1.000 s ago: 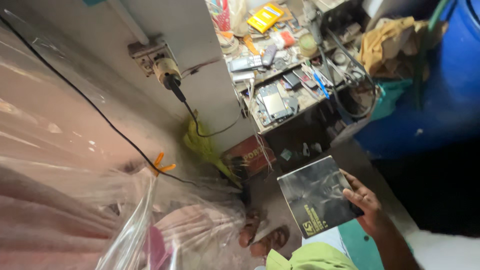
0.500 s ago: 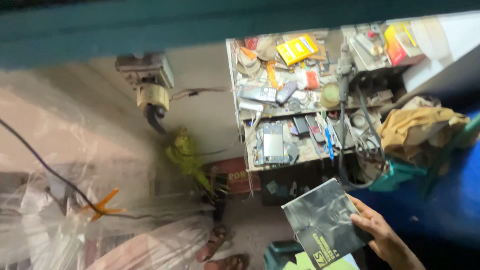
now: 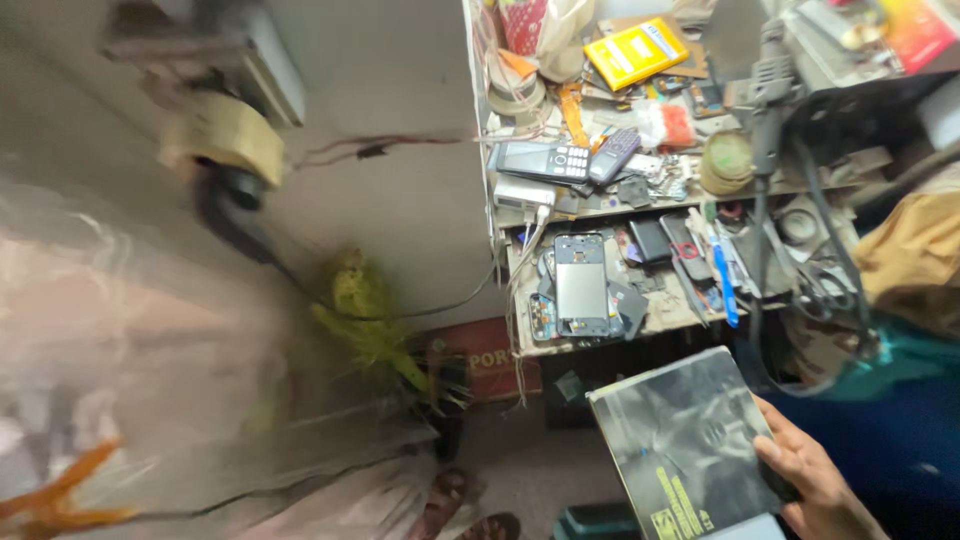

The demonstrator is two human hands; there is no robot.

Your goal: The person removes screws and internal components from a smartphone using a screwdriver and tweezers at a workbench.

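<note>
My right hand point(image 3: 815, 480) grips a flat black box with a yellow label point(image 3: 690, 445) by its right edge, low at the right of the view. The box hangs in front of a cluttered workbench point(image 3: 690, 310). On the bench lie an opened phone with its back off point(image 3: 580, 285), a black keypad phone point(image 3: 545, 160), a remote point(image 3: 615, 155), a yellow packet point(image 3: 635, 50), a blue pen point(image 3: 722, 285) and scissors point(image 3: 825, 285). My left hand is out of view.
A pale wall point(image 3: 390, 200) stands left of the bench, with a taped socket and black cable point(image 3: 225, 165). Yellow-green rag point(image 3: 370, 320), a red carton point(image 3: 485, 360) and sandals point(image 3: 450, 500) lie on the floor. Blurred clear plastic point(image 3: 120, 380) fills the left. Blue drum point(image 3: 880, 430) at right.
The view has swung toward the workbench, which now looks closer and larger. My right hand still holds the black box at about the same spot in the frame.
</note>
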